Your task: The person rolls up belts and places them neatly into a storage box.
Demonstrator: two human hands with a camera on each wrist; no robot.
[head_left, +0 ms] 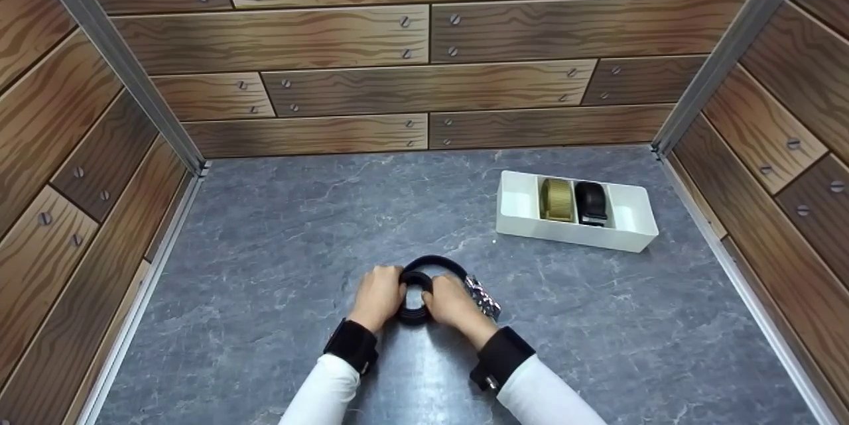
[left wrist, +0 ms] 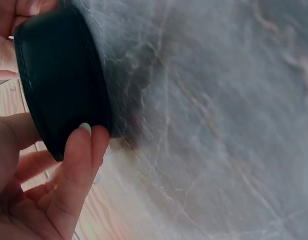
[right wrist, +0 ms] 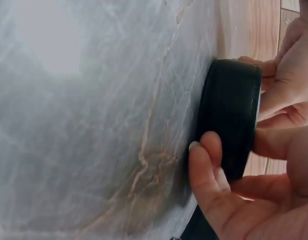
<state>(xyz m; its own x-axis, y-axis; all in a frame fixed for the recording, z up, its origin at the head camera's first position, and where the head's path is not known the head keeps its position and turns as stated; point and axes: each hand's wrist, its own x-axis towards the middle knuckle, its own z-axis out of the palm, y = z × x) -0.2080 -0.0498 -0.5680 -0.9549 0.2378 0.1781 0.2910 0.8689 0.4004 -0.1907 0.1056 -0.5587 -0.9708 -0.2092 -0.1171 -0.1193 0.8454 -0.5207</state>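
A black belt (head_left: 414, 317) lies on the grey surface, partly wound into a tight coil. Its loose end (head_left: 434, 260) arcs behind the right hand to a shiny silver buckle (head_left: 483, 297). The left hand (head_left: 378, 296) grips the coil's left side, with fingers (left wrist: 81, 150) on the outer face. From the right, the right hand (head_left: 454, 302) pinches the same coil, its thumb near the inner ring. In the right wrist view the smooth strap (right wrist: 229, 110) stands on edge between both hands. The coil's centre is open.
At the back right sits a white divided box (head_left: 570, 231). Its middle compartments hold a rolled olive-gold belt (head_left: 557, 199) and a rolled black belt (head_left: 590, 201). Wood-patterned panels (head_left: 424, 34) wall the surface at the back and both sides.
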